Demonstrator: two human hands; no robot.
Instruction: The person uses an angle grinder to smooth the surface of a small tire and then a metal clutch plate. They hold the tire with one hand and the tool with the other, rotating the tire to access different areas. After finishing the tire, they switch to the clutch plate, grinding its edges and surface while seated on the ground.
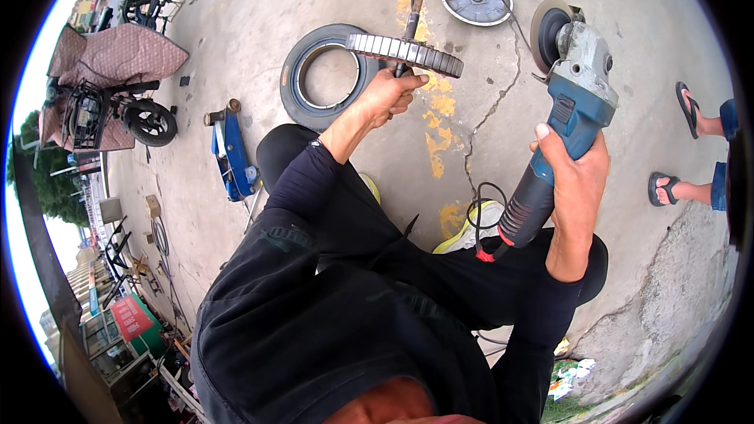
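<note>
My left hand (pixel 383 102) is closed around the lower end of the shaft of a hub motor stator (pixel 405 53), a round metal core with a slotted rim. Its shaft points away from me, and a black cable runs from the far end. In my right hand (pixel 580 180) is a blue and black angle grinder (pixel 583 94), gripped round its body with the thumb on top. The grinder's disc (pixel 550 34) faces up and left, apart from the stator. Beyond my left wrist a wheel rim with its tyre (pixel 294 82) lies flat on the ground.
Two round metal hub covers (pixel 476 1) lie at the far side. A blue floor jack (pixel 231 155) sits to my left, with a scooter under a quilted cover (pixel 122 55) behind it. At the right are a person's feet in flip-flops (pixel 666 188). A crack runs through the concrete.
</note>
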